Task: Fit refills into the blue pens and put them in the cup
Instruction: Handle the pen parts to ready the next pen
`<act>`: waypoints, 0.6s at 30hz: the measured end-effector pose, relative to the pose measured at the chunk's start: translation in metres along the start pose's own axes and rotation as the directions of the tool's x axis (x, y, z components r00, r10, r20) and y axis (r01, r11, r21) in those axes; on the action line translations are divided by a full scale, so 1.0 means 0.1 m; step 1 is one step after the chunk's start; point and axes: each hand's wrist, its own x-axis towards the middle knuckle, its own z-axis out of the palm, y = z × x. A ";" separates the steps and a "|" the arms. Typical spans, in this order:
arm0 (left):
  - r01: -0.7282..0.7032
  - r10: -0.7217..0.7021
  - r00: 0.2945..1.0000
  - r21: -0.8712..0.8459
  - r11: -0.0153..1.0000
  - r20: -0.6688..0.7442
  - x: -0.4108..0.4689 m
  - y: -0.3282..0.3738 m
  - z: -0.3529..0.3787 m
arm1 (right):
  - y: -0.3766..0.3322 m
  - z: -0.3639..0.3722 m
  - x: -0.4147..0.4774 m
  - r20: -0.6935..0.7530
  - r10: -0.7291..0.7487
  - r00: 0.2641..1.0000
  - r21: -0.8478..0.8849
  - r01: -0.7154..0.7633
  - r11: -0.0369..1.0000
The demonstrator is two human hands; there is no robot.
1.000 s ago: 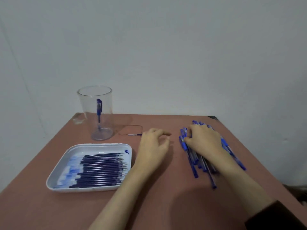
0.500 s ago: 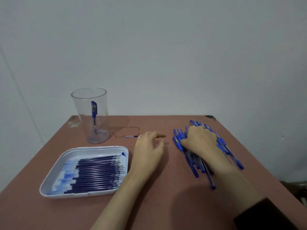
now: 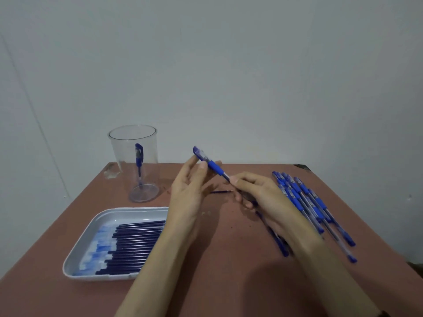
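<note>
My left hand (image 3: 190,191) pinches pen (image 3: 212,165) top, my right hand (image 3: 263,195) pinches tip end: both ends held so I can twist it open.

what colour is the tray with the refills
The tray is white, smeared with blue ink inside; the head view shows it.
</note>
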 end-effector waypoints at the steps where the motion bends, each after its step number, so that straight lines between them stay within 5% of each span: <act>1: -0.019 0.020 1.000 0.025 0.999 -0.018 0.00 0.00 -0.02 | -0.02 -0.01 -0.01 0.031 -0.006 1.000 -0.045 0.007 0.999; 5: -0.043 0.041 0.999 0.178 0.983 0.013 0.00 -0.03 -0.04 | -0.01 0.06 -0.04 0.043 -0.092 0.995 -0.105 0.097 0.990; 14: -0.100 0.097 0.995 0.252 0.962 0.023 -0.02 -0.06 -0.04 | 0.11 0.10 -0.04 -0.065 -0.406 0.912 -0.480 0.328 0.814; 18: -0.071 0.067 0.997 0.276 0.959 0.023 -0.02 -0.07 -0.02 | 0.14 0.12 -0.03 -0.088 -0.447 0.890 -0.518 0.342 0.784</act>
